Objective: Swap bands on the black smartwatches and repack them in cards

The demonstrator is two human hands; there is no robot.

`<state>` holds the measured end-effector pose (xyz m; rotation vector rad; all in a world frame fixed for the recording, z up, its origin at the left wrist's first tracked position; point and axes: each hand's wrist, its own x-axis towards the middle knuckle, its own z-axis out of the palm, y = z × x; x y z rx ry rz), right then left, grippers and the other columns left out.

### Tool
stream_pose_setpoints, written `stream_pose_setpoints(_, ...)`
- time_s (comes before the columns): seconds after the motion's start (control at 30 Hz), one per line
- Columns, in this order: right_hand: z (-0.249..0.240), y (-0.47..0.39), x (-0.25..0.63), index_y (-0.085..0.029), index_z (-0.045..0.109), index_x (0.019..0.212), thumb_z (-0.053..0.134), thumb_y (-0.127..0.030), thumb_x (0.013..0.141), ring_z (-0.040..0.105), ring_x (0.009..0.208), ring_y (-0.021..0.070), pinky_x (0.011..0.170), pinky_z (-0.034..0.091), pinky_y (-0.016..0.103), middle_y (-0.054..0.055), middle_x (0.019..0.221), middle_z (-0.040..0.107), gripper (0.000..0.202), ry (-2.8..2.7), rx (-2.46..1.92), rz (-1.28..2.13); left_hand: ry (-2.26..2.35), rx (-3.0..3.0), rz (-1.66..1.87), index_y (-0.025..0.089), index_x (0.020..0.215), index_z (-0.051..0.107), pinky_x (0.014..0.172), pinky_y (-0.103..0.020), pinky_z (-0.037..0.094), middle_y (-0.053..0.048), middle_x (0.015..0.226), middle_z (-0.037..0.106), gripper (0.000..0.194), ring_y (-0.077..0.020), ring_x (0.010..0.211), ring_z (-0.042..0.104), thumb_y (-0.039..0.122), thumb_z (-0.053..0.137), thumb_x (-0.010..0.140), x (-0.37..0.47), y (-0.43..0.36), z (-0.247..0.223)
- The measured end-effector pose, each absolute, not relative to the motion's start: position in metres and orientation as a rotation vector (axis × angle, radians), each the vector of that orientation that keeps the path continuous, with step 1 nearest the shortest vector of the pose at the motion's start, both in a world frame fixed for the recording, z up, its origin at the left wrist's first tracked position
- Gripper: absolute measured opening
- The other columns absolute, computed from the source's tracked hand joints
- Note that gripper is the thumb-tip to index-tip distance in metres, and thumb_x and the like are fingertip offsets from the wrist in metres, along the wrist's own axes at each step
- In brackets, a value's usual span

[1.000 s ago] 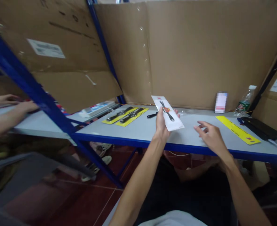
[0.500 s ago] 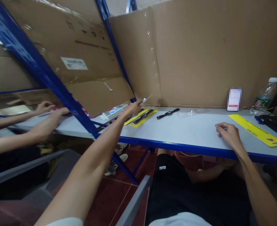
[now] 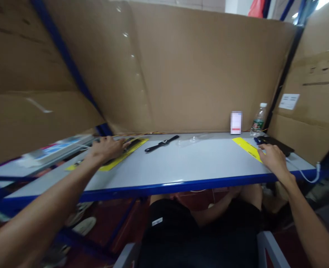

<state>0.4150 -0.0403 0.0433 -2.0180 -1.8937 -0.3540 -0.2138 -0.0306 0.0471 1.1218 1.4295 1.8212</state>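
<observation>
On the left of the table, my left hand (image 3: 107, 148) reaches over a yellow card (image 3: 117, 160) with a dark item on it; its fingers are partly spread and touch or hover over the dark item. My right hand (image 3: 273, 158) rests at the right over the near end of another yellow card (image 3: 245, 146), fingers loosely bent and apart. Between the hands, nearer the left one, lies a black strap-like item (image 3: 162, 143) with a small shiny middle. Clear plastic wrapping (image 3: 192, 140) lies to its right.
A phone (image 3: 236, 123) stands against the cardboard wall (image 3: 203, 74), beside a plastic bottle (image 3: 258, 121). A black flat case (image 3: 277, 144) and white cable (image 3: 304, 176) sit at the right. White boxes (image 3: 55, 150) lie far left, beside a blue frame post.
The view has swung right, so the neighbour's hands are out of sight. My left hand has come down over the yellow card; my right hand has moved onto the other card.
</observation>
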Motion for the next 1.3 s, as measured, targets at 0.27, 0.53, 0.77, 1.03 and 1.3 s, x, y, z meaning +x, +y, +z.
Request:
stream_pose_setpoints(0.27, 0.018, -0.060, 0.395, -0.009, 0.073, 0.120, 0.038, -0.038, 0.108, 0.066, 0.116, 0.0334, 0.096, 0.048, 0.041, 0.022, 0.126, 0.072, 0.046, -2.144, -2.039, -0.376, 2.297, 2.216, 0.648, 0.019, 0.129, 0.068, 0.113, -0.055, 0.036, -0.021, 0.133, 0.067, 0.052, -0.0434, 0.135, 0.052, 0.052, 0.069, 0.089, -0.130, 0.022, 0.059)
stream_pose_setpoints(0.53, -0.010, -0.039, 0.395, -0.011, 0.075, 0.117, 0.042, -0.033, 0.106, 0.064, 0.115, 0.0347, 0.096, 0.049, 0.045, 0.021, 0.127, 0.072, 0.041, -2.111, -1.945, -0.488, 2.343, 2.129, 0.081, 0.009, 0.129, 0.069, 0.100, -0.039, 0.047, -0.028, 0.134, 0.067, 0.082, -0.0386, 0.122, 0.063, 0.075, 0.062, 0.081, -0.155, 0.050, 0.026)
stream_pose_setpoints(0.77, -0.027, -0.029, 0.405, -0.011, 0.074, 0.126, 0.044, -0.035, 0.106, 0.063, 0.118, 0.0358, 0.098, 0.050, 0.046, 0.018, 0.130, 0.072, 0.043, -2.059, -1.876, -0.519, 2.333, 2.092, 0.412, 0.020, 0.121, 0.076, 0.101, -0.034, 0.046, -0.014, 0.123, 0.075, 0.068, -0.0319, 0.122, 0.064, 0.075, 0.057, 0.086, -0.139, 0.061, 0.011)
stream_pose_setpoints(1.03, -0.021, -0.034, 0.399, -0.013, 0.073, 0.127, 0.048, -0.034, 0.105, 0.061, 0.121, 0.0337, 0.102, 0.047, 0.043, 0.015, 0.135, 0.070, 0.039, -2.006, -1.900, -0.436, 2.345, 2.124, 0.489, 0.019, 0.103, 0.078, 0.077, -0.027, 0.047, -0.011, 0.104, 0.077, 0.040, -0.0257, 0.100, 0.068, 0.051, 0.067, 0.083, -0.138, 0.076, 0.004)
stream_pose_setpoints(1.3, -0.021, -0.038, 0.395, -0.013, 0.074, 0.126, 0.051, -0.032, 0.104, 0.059, 0.125, 0.0330, 0.105, 0.044, 0.042, 0.015, 0.134, 0.070, 0.037, -1.971, -1.891, -0.358, 2.322, 2.051, 0.522, 0.017, 0.071, 0.069, 0.061, -0.028, 0.034, -0.005, 0.068, 0.064, 0.043, -0.0195, 0.069, 0.060, 0.054, 0.055, 0.089, -0.141, 0.063, 0.010)
